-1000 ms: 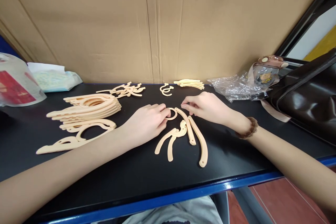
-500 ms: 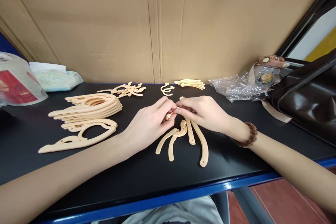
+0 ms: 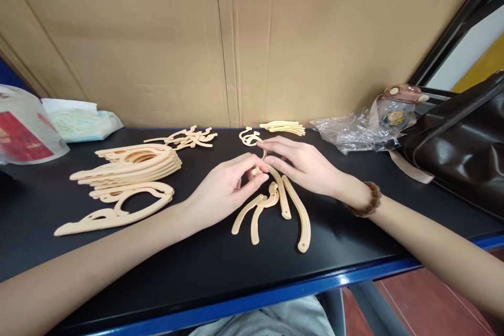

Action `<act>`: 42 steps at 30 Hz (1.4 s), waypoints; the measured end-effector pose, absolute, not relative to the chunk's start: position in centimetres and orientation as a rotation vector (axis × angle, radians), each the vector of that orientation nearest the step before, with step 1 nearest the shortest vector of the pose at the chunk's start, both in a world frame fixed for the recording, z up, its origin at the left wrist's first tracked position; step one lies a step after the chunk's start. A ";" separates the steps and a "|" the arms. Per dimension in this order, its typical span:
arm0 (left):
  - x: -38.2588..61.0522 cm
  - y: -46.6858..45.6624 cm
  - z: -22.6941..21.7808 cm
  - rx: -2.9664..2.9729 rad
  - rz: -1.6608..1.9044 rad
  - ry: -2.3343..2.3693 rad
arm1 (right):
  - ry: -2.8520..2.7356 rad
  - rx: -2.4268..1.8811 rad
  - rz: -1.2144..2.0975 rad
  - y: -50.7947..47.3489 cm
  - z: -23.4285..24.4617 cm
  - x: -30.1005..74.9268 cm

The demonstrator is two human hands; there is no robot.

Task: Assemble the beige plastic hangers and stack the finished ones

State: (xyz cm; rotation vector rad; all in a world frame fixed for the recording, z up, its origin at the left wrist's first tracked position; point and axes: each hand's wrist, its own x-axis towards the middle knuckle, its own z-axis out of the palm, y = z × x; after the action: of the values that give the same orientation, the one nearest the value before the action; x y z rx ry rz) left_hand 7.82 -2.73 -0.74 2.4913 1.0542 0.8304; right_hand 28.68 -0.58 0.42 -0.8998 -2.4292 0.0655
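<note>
My left hand (image 3: 232, 181) pinches a small beige plastic hanger hook (image 3: 256, 171) between thumb and fingers; its curved end points up toward the right hand. My right hand (image 3: 303, 160) is beside it, fingers stretched out and apart, with the thumb close to the hook. Below both hands lie loose curved hanger arms (image 3: 302, 220), one partly under the right fingers, and a hook piece resting with two short curved strips (image 3: 258, 220). To the left, several assembled folding hangers (image 3: 129, 168) are stacked, with one hanger (image 3: 118, 215) in front.
Along the back lie a pile of hooks (image 3: 191, 138), a few more hooks (image 3: 250, 137) and a bundle of arms (image 3: 283, 127). Clear plastic wrap (image 3: 350, 134), a bottle (image 3: 399, 110) and a dark bag (image 3: 464, 142) stand right. Tissue packs (image 3: 84, 121) are left; cardboard (image 3: 157, 47) walls the back.
My right fingers have loosened and spread, shifting slightly off the left hand. The hook's curved end now shows between the hands. My left hand keeps its pinch.
</note>
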 end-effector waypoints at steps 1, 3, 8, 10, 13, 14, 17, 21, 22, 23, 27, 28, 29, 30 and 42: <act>7.8 -2.7 -0.8 2.463 0.844 1.035 | -2.415 -0.883 0.075 -0.5 0.4 28.7; 7.8 -2.5 -0.8 2.424 0.906 0.990 | -2.375 -0.861 0.100 -0.5 0.2 28.6; 7.9 -2.5 -0.5 2.373 1.062 0.999 | -2.154 -0.855 0.312 -0.9 -0.1 27.9; 8.0 -2.8 -0.4 2.359 1.072 0.998 | -2.039 -0.851 0.435 -1.0 -0.1 27.7; 8.2 -3.3 -0.3 2.345 1.065 0.974 | -1.897 -0.836 0.641 -0.9 0.0 27.6; 8.3 -3.4 -0.3 2.344 1.058 0.966 | -1.888 -0.816 0.713 -0.9 -0.1 27.6; 8.3 -3.4 -0.5 2.370 1.006 0.951 | -2.021 -0.719 0.933 -0.5 -0.3 27.7; 8.2 -2.9 -0.9 2.414 0.916 0.926 | -2.111 -0.680 1.101 -0.2 -0.7 27.7; 8.1 -2.8 -1.0 2.414 0.900 0.928 | -2.084 -0.696 1.105 -0.2 -0.8 27.7; 8.1 -2.7 -1.0 2.413 0.887 0.937 | -2.053 -0.715 1.101 -0.1 -0.8 27.7; 8.1 -2.5 -1.1 2.414 0.854 1.008 | -1.908 -0.816 1.074 0.4 -0.8 27.8; 8.1 -2.4 -1.1 2.411 0.849 1.031 | -1.875 -0.838 1.066 0.5 -0.8 27.8; 8.1 -2.4 -1.2 2.407 0.846 1.051 | -1.846 -0.854 1.062 0.6 -0.8 27.8; 8.0 -2.3 -1.2 2.405 0.845 1.065 | -1.815 -0.863 1.062 0.7 -0.7 27.9; 7.8 -2.0 -2.1 2.491 0.818 1.162 | -1.545 -0.893 1.050 1.5 -0.8 28.3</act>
State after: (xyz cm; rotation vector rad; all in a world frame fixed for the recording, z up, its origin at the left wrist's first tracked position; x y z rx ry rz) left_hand 7.76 -2.04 -2.13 2.4910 1.1623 0.8175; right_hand 28.30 1.49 -0.75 -0.8931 -1.5450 1.0497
